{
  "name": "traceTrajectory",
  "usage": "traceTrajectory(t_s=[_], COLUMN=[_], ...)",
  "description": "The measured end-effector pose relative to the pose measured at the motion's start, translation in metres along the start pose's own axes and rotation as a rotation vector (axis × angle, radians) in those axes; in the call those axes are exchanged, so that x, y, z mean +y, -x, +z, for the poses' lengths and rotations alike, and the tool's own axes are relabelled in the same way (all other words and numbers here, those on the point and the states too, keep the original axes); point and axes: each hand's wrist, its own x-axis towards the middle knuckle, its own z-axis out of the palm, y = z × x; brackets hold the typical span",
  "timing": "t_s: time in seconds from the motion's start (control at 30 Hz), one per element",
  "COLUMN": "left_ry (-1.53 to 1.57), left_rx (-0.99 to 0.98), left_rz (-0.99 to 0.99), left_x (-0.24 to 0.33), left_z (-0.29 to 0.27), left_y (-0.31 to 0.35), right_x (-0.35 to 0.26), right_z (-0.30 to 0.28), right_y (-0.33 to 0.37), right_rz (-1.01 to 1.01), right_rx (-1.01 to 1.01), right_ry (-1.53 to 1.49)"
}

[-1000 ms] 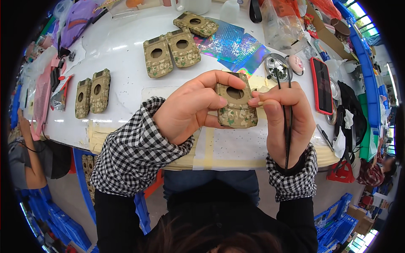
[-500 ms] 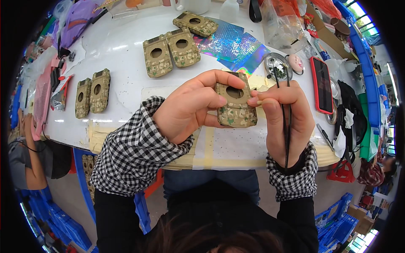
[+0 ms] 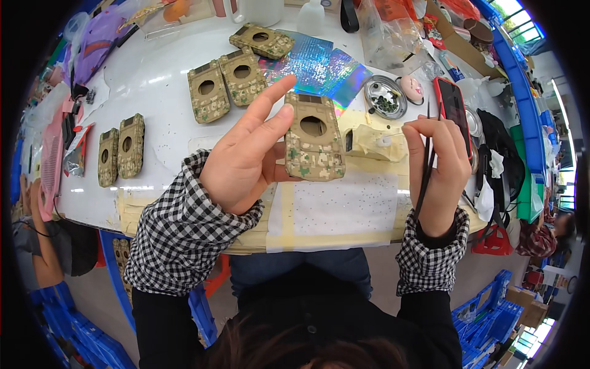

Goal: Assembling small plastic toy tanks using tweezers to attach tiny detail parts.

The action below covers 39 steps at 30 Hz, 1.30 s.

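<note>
My left hand [image 3: 246, 154] holds a camouflage model tank hull [image 3: 314, 161] from its left side and below. The thumb lies along its edge, and the index finger points up, free of it. The hull has a round hole through its top. Off to the right, my right hand [image 3: 444, 166] has black tweezers [image 3: 425, 175] tucked in its curled fingers, the legs running nearly upright. Its thumb and index finger come together near a yellowish tape-wrapped block [image 3: 362, 142] with a small whitish blob on it. Whether the fingertips pinch anything cannot be made out.
Several similar hulls stand at the left [image 3: 130, 147] and far middle [image 3: 209, 98]. Shiny blue holographic sheets [image 3: 313, 61] lie beyond. A round metal dish [image 3: 401, 111] holds small dark green bits. White paper [image 3: 344, 215] with specks lies in front; a red-edged phone [image 3: 453, 111] is at right.
My right hand has drawn back rightward from the hull, uncovering the taped block. My left index finger has lifted off the hull. The whole view has shifted slightly.
</note>
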Motion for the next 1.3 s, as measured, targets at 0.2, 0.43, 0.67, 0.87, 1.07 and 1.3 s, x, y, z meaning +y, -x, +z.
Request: traceTrajectory(t_s=[0.2, 0.43, 0.67, 0.87, 1.07, 1.3], left_ry=[-0.012, 0.027, 0.053, 0.054, 0.045, 0.05], left_rx=[0.015, -0.014, -0.011, -0.012, -0.02, -0.017], left_rz=[-0.036, -0.086, -0.101, -0.103, -0.113, -0.118], left_x=[0.002, 0.0, -0.001, 0.0, 0.0, 0.0], left_z=[0.001, 0.004, 0.007, 0.01, 0.009, 0.009], left_y=[-0.001, -0.001, 0.002, 0.003, 0.003, 0.003], right_x=[0.004, -0.019, -0.028, -0.03, -0.032, -0.033], right_z=[0.0, -0.01, 0.02, 0.025, 0.025, 0.024], right_y=[0.001, -0.001, 0.001, 0.003, 0.004, 0.003], right_rz=[-0.112, -0.089, 0.028, 0.048, 0.084, 0.081], right_rx=[-0.007, 0.096, -0.068, -0.077, -0.084, -0.086], right_ry=[0.052, -0.432, -0.777, -0.791, -0.792, -0.772])
